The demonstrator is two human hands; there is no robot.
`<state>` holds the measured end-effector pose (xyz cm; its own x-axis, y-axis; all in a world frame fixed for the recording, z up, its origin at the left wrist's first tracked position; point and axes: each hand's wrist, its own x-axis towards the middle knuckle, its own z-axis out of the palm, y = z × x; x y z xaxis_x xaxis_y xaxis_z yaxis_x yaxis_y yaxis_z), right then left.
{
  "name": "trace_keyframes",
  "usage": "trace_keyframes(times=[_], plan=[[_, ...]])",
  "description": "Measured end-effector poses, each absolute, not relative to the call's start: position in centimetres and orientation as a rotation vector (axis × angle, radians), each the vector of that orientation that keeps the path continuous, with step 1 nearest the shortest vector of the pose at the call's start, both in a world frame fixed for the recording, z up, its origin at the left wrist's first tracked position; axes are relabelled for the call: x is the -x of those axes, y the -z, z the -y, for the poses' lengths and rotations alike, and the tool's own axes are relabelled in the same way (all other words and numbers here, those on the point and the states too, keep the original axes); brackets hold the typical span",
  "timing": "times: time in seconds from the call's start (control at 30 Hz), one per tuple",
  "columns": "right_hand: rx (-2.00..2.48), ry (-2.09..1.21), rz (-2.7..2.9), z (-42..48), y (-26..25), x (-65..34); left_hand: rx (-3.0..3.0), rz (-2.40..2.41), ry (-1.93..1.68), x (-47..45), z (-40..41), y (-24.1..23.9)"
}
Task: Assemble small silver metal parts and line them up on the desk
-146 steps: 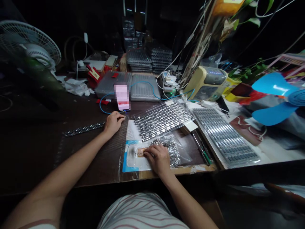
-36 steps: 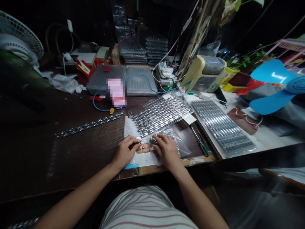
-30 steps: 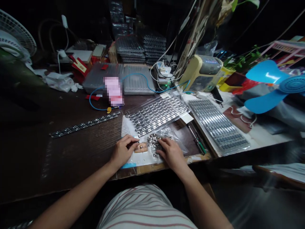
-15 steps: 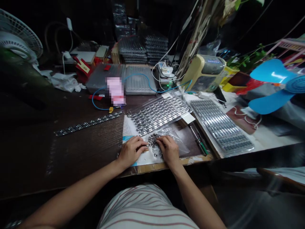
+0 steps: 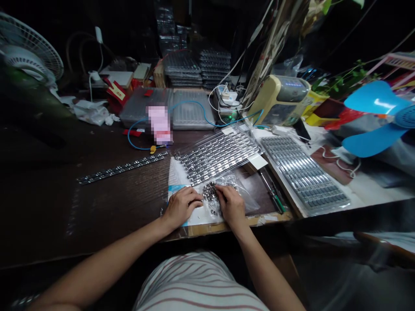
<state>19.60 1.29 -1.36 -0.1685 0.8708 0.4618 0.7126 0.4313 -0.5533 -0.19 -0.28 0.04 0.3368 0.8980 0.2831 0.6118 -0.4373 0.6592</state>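
A small pile of shiny metal parts lies on a clear plastic bag near the front edge of the table. At the pile's right side my right hand has its thumb and fingertips close together among the parts; anything between them is too small to tell. My left hand rests on the white paper left of the pile, fingers curled in a pinch, their contents hidden. Just beyond both hands lies a tray of metal strips in several rows.
Two joined metal strips lie on the dark table to the left. On the right are a second filled plastic tray, pen-like tools and a blue-bladed fan. A blue cable crosses the back.
The whole view has shifted slightly. Both hands stay by the pile, with only small finger movements; the right fingertips remain at its edge.
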Motion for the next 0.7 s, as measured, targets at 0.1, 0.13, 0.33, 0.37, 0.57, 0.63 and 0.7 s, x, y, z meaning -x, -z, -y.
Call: trace_keyframes(times=[0.1, 0.13, 0.33, 0.37, 0.57, 0.63, 0.7], plan=[[1.317, -0.281, 1.925, -1.3, 1.4, -19.6, -2.138, -1.280, -0.939, 0.2, 0.4, -0.1], [1.315, -0.292, 1.915, -1.3, 1.4, -19.7, -2.123, -1.272, -0.978, 0.4, 0.2, -0.2], [1.290, -0.294, 1.903, -1.2, 1.1, -19.7, -2.024, -1.641, -1.248, 5.2, -6.6, -2.2], [1.284, -0.288, 1.906, -1.2, 1.0, -19.7, -2.038, -1.724, -1.225, 6.4, -8.2, -2.3], [1.267, -0.397, 1.928, -0.6, 0.1, -18.5, -2.171, -2.008, -0.897, 10.5, -12.6, -1.2], [1.256, -0.442, 1.979, -0.5, -0.1, -17.5, -2.194, -2.079, -0.797, 10.9, -12.3, -0.7], [1.246, -0.460, 2.035, -0.5, -0.1, -16.4, -2.191, -2.126, -0.744, 11.3, -11.9, -0.5]])
